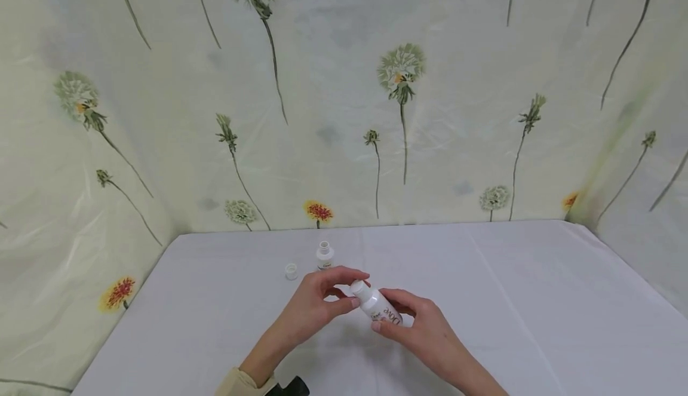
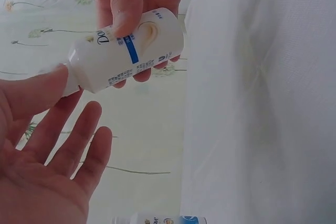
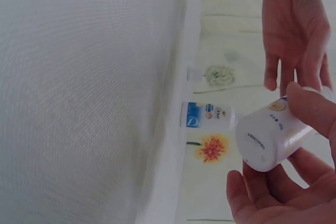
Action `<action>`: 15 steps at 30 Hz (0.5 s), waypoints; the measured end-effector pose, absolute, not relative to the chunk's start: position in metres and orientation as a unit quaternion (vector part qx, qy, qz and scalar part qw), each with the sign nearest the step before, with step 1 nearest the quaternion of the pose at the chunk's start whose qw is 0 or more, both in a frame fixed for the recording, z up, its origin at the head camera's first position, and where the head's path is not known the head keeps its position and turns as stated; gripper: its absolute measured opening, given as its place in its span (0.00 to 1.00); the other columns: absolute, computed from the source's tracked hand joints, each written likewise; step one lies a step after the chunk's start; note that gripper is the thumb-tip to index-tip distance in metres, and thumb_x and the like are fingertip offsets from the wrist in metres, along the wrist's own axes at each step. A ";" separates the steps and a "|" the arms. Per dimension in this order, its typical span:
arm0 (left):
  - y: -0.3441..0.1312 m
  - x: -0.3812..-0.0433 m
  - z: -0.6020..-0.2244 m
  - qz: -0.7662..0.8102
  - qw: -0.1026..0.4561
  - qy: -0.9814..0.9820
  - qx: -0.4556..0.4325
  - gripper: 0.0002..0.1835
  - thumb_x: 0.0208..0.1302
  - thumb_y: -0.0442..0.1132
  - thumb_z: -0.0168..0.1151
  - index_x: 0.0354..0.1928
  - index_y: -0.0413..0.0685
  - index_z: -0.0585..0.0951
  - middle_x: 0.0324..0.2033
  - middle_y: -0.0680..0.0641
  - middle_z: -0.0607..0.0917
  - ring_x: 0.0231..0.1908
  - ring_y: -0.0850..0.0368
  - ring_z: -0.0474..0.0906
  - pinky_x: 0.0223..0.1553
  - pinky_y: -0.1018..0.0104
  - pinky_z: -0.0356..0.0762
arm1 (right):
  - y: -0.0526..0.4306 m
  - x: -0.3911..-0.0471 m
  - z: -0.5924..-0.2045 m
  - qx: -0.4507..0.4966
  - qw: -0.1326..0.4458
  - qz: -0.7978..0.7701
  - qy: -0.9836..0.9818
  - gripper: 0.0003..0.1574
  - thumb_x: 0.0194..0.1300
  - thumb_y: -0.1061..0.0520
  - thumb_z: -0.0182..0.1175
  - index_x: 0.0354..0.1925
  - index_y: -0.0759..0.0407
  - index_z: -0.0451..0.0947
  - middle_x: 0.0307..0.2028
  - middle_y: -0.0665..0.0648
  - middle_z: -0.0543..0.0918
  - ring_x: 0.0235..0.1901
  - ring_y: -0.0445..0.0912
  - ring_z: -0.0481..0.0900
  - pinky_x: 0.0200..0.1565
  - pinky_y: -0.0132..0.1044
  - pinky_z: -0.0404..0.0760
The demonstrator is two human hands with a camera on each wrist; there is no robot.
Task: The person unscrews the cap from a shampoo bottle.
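My right hand (image 1: 424, 327) grips a small white Dove bottle (image 1: 383, 309) around its body, tilted with the top pointing up and left. At that top, the thumb and index finger of my left hand (image 1: 312, 305) pinch the white cap (image 1: 359, 289). The other left fingers spread loosely below the cap in the left wrist view. A blue band and printed text show on the bottle's side (image 2: 134, 51) there. From the right wrist, the round base (image 3: 257, 145) of the bottle faces the camera.
Behind the hands, a second white Dove bottle (image 1: 325, 255) stands upright with its neck uncovered. A loose white cap (image 1: 291, 272) lies on the table to its left. The table has a white cloth (image 1: 484, 300), and a flower-patterned sheet (image 1: 333, 115) hangs behind and at the sides.
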State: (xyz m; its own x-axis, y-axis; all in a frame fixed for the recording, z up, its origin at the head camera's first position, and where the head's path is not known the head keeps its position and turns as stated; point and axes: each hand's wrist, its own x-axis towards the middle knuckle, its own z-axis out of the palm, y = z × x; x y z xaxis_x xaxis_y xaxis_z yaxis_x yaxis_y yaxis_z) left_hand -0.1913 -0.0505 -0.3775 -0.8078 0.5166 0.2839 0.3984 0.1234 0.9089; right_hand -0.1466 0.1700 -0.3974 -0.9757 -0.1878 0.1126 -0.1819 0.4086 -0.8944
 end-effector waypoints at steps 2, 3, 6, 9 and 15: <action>-0.050 -0.191 -0.378 0.585 0.051 0.752 0.298 0.18 0.62 0.34 0.67 0.54 0.58 0.84 0.48 0.56 0.85 0.47 0.58 0.78 0.46 0.63 0.78 | 0.170 -0.146 -0.397 -0.105 0.002 -0.531 0.841 0.28 0.56 0.49 0.73 0.55 0.48 0.79 0.42 0.48 0.84 0.45 0.48 0.79 0.40 0.36 0.80; -0.050 -0.191 -0.378 0.585 0.050 0.753 0.295 0.18 0.62 0.34 0.68 0.53 0.58 0.84 0.47 0.56 0.85 0.47 0.58 0.79 0.45 0.63 0.78 | 0.170 -0.146 -0.397 -0.101 0.001 -0.530 0.842 0.28 0.56 0.50 0.73 0.55 0.48 0.79 0.42 0.48 0.84 0.44 0.47 0.79 0.40 0.36 0.80; -0.048 -0.190 -0.378 0.588 0.045 0.755 0.285 0.15 0.60 0.36 0.70 0.49 0.56 0.85 0.45 0.56 0.85 0.45 0.57 0.79 0.45 0.63 0.79 | 0.169 -0.146 -0.395 -0.092 -0.002 -0.526 0.846 0.28 0.54 0.50 0.74 0.54 0.48 0.80 0.42 0.48 0.84 0.44 0.47 0.79 0.40 0.37 0.80; -0.048 -0.190 -0.378 0.590 0.039 0.760 0.271 0.13 0.58 0.38 0.72 0.45 0.54 0.85 0.41 0.57 0.85 0.43 0.57 0.79 0.44 0.62 0.79 | 0.167 -0.145 -0.394 -0.081 -0.002 -0.523 0.848 0.28 0.53 0.50 0.75 0.53 0.47 0.80 0.42 0.48 0.84 0.43 0.48 0.78 0.39 0.38 0.80; -0.048 -0.190 -0.378 0.591 0.041 0.767 0.246 0.11 0.55 0.41 0.75 0.39 0.56 0.84 0.36 0.57 0.86 0.41 0.50 0.79 0.42 0.62 0.78 | 0.165 -0.144 -0.393 -0.074 0.000 -0.525 0.848 0.27 0.53 0.51 0.75 0.52 0.47 0.81 0.41 0.48 0.83 0.42 0.49 0.77 0.38 0.36 0.79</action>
State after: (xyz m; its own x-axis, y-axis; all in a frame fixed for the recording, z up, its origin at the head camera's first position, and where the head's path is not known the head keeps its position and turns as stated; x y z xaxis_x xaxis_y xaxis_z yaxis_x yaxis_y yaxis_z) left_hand -0.1904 -0.0478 -0.3782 -0.8757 0.4262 0.2271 0.3286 0.1813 0.9269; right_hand -0.1436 0.1649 -0.3926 -0.9891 -0.1254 0.0773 -0.1251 0.4382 -0.8901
